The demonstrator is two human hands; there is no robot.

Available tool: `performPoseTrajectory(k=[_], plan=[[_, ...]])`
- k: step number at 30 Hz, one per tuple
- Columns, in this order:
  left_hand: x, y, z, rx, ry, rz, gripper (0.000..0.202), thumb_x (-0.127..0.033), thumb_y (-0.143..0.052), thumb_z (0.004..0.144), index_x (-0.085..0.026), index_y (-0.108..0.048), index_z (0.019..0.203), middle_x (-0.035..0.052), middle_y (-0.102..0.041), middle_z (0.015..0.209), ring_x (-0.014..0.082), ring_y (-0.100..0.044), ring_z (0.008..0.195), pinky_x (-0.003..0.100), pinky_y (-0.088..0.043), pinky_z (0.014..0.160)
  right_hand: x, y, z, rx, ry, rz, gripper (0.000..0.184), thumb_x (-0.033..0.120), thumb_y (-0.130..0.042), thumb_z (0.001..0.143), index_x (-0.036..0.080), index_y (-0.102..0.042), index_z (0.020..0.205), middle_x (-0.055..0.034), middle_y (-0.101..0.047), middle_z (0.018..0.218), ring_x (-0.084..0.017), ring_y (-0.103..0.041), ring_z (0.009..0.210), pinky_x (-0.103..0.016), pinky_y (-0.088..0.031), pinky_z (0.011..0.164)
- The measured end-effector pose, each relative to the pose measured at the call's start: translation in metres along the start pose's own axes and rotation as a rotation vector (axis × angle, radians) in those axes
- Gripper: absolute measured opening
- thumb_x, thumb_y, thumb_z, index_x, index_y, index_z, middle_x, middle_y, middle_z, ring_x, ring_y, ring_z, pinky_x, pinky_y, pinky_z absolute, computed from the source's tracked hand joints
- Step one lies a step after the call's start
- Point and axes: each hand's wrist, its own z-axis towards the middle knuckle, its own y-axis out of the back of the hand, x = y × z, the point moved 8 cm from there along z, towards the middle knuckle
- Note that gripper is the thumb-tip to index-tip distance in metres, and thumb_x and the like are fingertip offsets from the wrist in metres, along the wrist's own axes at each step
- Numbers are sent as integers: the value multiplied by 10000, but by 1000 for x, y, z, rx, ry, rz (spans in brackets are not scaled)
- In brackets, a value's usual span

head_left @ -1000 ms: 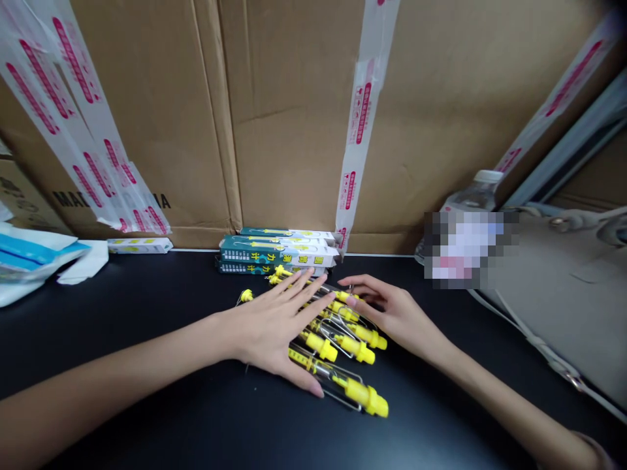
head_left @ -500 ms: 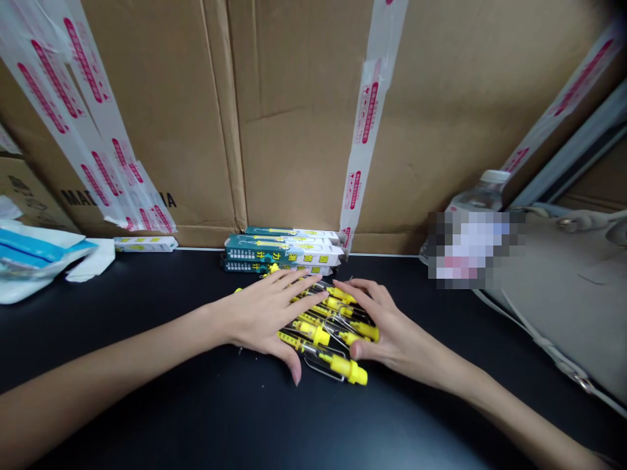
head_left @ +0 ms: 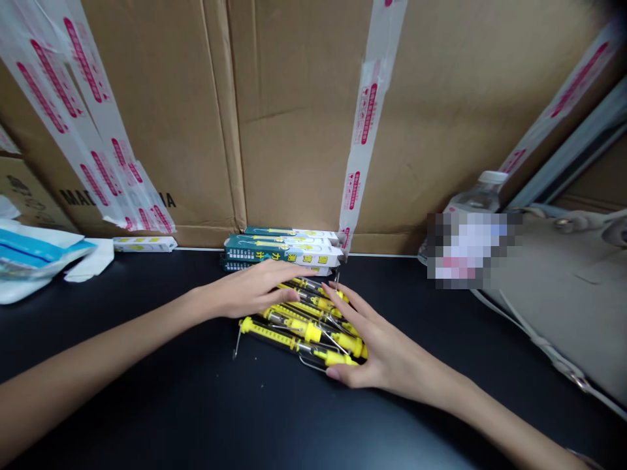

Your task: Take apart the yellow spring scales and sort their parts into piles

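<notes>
Several tubular spring scales (head_left: 272, 334), clear with yellow ends and wire hooks, lie side by side on the black tabletop. My left hand (head_left: 257, 287) rests over the far left part of the row, its fingers stretched out and its thumb across the scales. At the row's right ends, my right hand (head_left: 372, 333) is spread, with the fingers on the far side and the thumb by the nearest scale's yellow end. Some of the scales are partly hidden under both hands.
Behind the scales stand stacked green-and-white spring scale boxes (head_left: 284, 248) against a large taped carton (head_left: 294, 130). One more small box (head_left: 144, 244) lies to the left, near a blue-and-white plastic package (head_left: 39, 254). A bottle (head_left: 482, 192) and a beige bag (head_left: 563, 281) stand at right.
My left hand has shifted back and left, baring the near scales' left ends. My right hand has moved slightly left and nearer, its thumb now beside the nearest scale's end.
</notes>
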Motion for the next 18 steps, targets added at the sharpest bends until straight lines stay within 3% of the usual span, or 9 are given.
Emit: performPoseTrajectory(k=[2,5,8,11,14,18], plan=[[3,8,-3,-24,85,-13,617,-610,-190,995,-256,-378,1465,89,-472,1486,217,-436,1366,431,-340,1123,2,-1,2,-33,9,7,1052,514,-723,751,203,-145,1573,-162,-130,1626,-348,-195,1483,-518,-254,1177],[-9,10,-12,-78,174,76,695,-655,-185,973,-212,-346,1484,108,-433,1512,238,-392,1398,449,-330,1136,7,-4,6,-114,40,23,1025,492,-733,749,207,-182,1564,-164,-184,1611,-348,-237,1470,-519,-277,1170],[-37,-5,-25,-86,152,288,958,-790,-361,848,-81,-318,1490,220,-339,1541,367,-281,1444,541,-263,1152,14,-8,10,-179,67,33,1030,482,-753,733,187,-208,1555,-173,-230,1588,-345,-237,1468,-510,-274,1175],[-58,-25,-37,-119,84,411,1058,-826,-358,809,-31,-264,1501,257,-281,1550,380,-243,1455,518,-250,1159,22,-12,15,-192,89,53,1047,489,-759,736,199,-180,1559,-169,-248,1578,-326,-216,1475,-507,-267,1180],[-56,-38,-44,-119,85,467,1071,-830,-337,811,-33,-212,1516,258,-257,1559,380,-229,1459,513,-251,1151,26,-14,19,-195,92,85,1056,540,-756,733,218,-177,1555,-167,-246,1576,-318,-217,1473,-518,-253,1182],[-40,-40,-46,-65,89,483,1051,-834,-332,806,-81,-203,1528,213,-271,1571,374,-223,1462,516,-244,1143,26,-17,28,-157,93,126,1136,726,-681,690,210,-159,1557,-176,-202,1584,-325,-189,1477,-524,-231,1188]])
